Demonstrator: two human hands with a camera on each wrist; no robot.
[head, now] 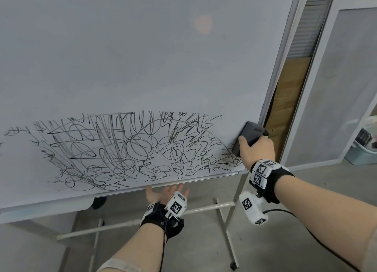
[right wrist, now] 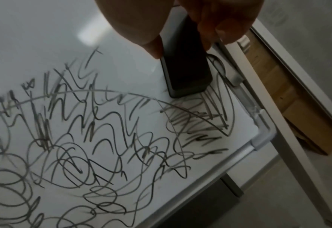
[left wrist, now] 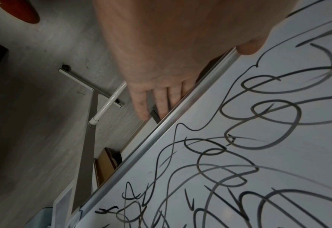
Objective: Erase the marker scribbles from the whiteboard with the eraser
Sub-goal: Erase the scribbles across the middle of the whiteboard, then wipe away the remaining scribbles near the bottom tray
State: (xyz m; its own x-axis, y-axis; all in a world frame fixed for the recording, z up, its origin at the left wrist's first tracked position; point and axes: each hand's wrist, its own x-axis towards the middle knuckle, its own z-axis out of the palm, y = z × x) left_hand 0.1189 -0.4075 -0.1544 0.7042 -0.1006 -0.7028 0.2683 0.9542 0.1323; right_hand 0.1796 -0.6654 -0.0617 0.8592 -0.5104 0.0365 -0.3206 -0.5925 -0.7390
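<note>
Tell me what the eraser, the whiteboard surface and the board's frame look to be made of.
Eraser: matte black body, probably plastic; smooth rounded edges, no shine. Its wiping face is hidden.
Whiteboard: glossy white coated panel; a light reflects off it in the right wrist view.
Frame: silvery brushed metal, likely aluminium, with a lighter corner cap, perhaps plastic.

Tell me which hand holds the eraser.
The right hand grips the black eraser against the whiteboard; the left hand lies open below the board's bottom edge.

A bare workroom or storage space. A whiteboard point(head: 142, 57) on a metal stand point(head: 228, 220) fills the view over concrete floor point(head: 285, 241). Cardboard point(head: 285, 100) leans at two o'clock.
</note>
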